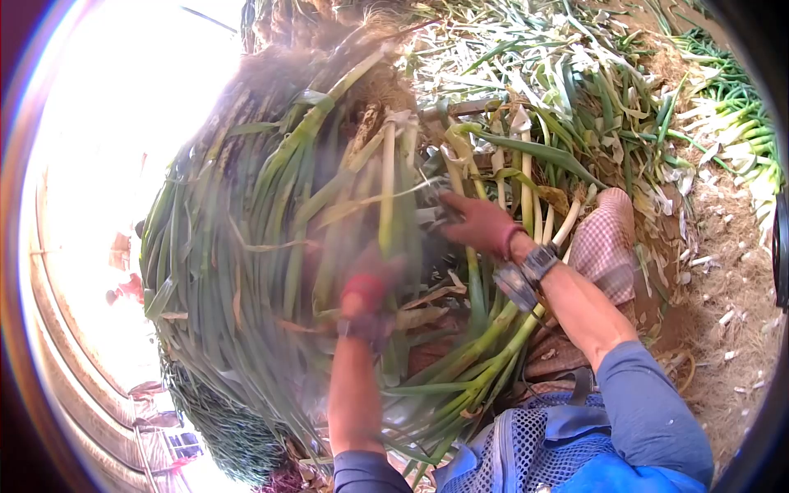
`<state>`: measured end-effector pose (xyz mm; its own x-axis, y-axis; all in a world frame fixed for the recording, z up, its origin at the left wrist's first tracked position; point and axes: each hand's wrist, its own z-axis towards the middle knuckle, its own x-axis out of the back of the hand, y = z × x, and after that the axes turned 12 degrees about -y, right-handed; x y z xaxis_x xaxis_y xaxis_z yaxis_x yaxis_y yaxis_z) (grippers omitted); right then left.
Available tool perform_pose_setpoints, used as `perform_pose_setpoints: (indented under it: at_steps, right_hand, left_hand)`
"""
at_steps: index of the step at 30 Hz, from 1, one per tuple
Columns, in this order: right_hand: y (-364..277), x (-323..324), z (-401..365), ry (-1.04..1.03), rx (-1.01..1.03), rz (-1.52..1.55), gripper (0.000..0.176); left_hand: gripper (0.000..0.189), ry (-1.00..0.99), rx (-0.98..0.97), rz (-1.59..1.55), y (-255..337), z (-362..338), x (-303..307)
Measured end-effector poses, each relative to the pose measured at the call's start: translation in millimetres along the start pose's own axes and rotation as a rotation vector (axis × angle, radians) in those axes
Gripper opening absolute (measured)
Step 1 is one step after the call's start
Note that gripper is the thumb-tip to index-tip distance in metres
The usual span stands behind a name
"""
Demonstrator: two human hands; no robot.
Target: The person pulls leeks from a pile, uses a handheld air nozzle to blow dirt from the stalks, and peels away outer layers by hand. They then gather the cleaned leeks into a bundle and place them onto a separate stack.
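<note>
My left hand, in a reddish glove, is smeared by motion over the long green leaves at the middle of the view; its fingers cannot be made out. To its right, my right hand, in a dark red glove, reaches left beside a dark, blurred object whose shape is unclear. A large heap of green onions fills the left and centre. Several pale onion stalks stand near my right hand, and more stalks lie across my lap.
Loose leaves and peelings are piled at the top. Trimmed green onions lie at the upper right. Soil with white scraps is on the right, and a checkered cloth covers my knee.
</note>
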<state>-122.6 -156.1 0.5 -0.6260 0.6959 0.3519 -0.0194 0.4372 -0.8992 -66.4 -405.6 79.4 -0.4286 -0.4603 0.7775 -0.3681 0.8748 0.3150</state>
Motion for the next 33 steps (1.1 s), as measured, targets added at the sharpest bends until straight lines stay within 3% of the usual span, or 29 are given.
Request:
perform_pose_setpoints:
  at_steps: [3, 7, 9, 10, 13, 17, 18, 23, 24, 26, 29, 30, 32, 33]
  right_hand:
    - [27, -22, -27, -0.079, 0.122, 0.079, 0.078]
    - [21, -33, -84, -0.078, 0.098, 0.107, 0.078]
    - [25, -39, -101, 0.047, 0.223, 0.092, 0.079]
    - [13, -32, -114, -0.097, 0.136, 0.153, 0.080]
    - [6, -41, -135, -0.182, 0.173, 0.087, 0.081]
    - [-17, -33, -144, -0.107, 0.074, 0.007, 0.082]
    - [-29, -27, -154, -0.212, 0.047, 0.079, 0.082]
    - [-9, -44, -128, -0.127, 0.113, 0.004, 0.080]
    - [-8, -39, -117, -0.073, 0.073, 0.016, 0.079]
    - [-10, -28, -99, -0.002, 0.004, -0.012, 0.078]
    - [-16, -17, -93, 0.062, -0.019, -0.026, 0.078]
    - [-3, -24, -88, 0.090, 0.066, -0.047, 0.078]
    - [-7, -24, -100, 0.057, 0.012, -0.025, 0.078]
    - [-9, -22, -106, 0.028, -0.046, -0.003, 0.078]
  left_hand:
    - [0.063, 0.016, 0.047, 0.102, 13, 1, 0]
    - [0.064, -0.049, 0.092, 0.017, 3, 2, 1]
    - [0.062, -0.069, 0.091, 0.017, 6, -4, 4]
    - [0.060, -0.094, 0.095, 0.017, 11, -10, 6]
    - [0.051, -0.121, 0.083, -0.144, 19, -32, 11]
    - [0.046, -0.096, 0.100, -0.185, 3, -27, 5]
    - [0.046, -0.095, 0.074, -0.190, -4, -26, 4]
    - [0.048, -0.121, 0.056, -0.325, -9, -43, 0]
    - [0.048, -0.098, -0.110, -0.498, -47, -28, -13]
    - [0.049, -0.075, -0.277, -0.668, -47, -37, -14]
    - [0.049, -0.190, -0.246, -0.772, -44, -50, -11]
    - [0.049, -0.457, -0.437, -0.977, -62, -40, -14]
    - [0.049, -0.727, -0.628, -1.177, -66, -42, -14]
    - [0.049, -0.579, -0.440, -0.937, -68, -43, -17]
